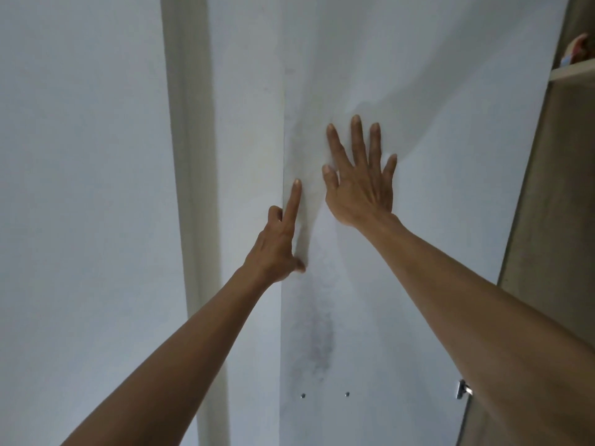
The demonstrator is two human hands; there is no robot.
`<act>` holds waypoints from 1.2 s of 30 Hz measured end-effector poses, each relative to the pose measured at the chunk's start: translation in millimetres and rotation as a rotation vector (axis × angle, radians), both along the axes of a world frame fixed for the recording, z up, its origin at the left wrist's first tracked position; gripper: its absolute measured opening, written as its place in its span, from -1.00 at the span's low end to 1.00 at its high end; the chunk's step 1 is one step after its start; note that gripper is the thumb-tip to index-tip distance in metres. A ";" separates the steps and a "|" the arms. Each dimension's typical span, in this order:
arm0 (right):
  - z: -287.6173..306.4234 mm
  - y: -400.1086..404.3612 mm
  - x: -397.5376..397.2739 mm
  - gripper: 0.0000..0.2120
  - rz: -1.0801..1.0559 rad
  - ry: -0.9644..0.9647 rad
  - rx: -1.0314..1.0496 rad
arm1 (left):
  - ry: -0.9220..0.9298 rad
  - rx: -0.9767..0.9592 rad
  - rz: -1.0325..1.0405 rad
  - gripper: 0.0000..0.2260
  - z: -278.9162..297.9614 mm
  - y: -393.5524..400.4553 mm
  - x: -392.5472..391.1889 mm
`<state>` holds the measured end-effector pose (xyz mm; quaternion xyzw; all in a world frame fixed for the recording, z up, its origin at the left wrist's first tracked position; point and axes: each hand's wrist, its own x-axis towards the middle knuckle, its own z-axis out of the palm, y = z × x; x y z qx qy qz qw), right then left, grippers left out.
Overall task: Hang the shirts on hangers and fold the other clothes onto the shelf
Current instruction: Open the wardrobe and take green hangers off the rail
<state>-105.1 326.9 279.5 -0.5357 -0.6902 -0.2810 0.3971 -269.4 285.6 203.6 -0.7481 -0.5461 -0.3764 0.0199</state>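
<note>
your right hand (360, 185) lies flat on the wide white flat panel of the wardrobe door (418, 156), fingers straight and spread, holding nothing. your left hand (280, 243) is at the left edge of the same door: the index finger is straight along the edge, the thumb presses the front face below it, and the other fingers bend around the edge where i cannot see them. so this hand seems to hold the door edge, but how firm the hold is, i cannot tell.

the shirts, the hangers and the other clothes are not visible here. to the right of your right hand, well apart, the door stands open on a light wooden shelf (573, 70) with a small pinkish object (579, 48) on it, too blurred to name.

the risks, as i judge them:
- if the door moves toward the pale frame strip (190, 156) left of your left hand, the hidden fingers can be pinched between edge and frame.
- your right palm has only friction on a smooth surface; if it slips, the door can swing without control.
- below your right forearm a small metal fitting (462, 389) stands out from the door; your arm can scrape on it.
</note>
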 end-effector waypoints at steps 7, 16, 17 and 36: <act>5.2 1.1 -1.5 -0.39 0.005 -0.028 0.027 | 0.332 0.279 0.309 0.37 1.6 2.8 5.4; 23.5 -25.2 27.8 -0.44 -0.186 0.060 0.055 | 0.368 0.479 0.030 0.04 12.1 18.0 51.5; 23.5 -34.0 35.9 -0.43 -0.250 0.058 0.075 | 0.340 0.487 -0.050 -0.02 9.7 18.0 59.3; -0.9 -338.1 157.6 -0.52 -1.396 -0.203 -0.221 | -0.006 -0.154 -1.396 -0.19 -61.5 -167.9 258.7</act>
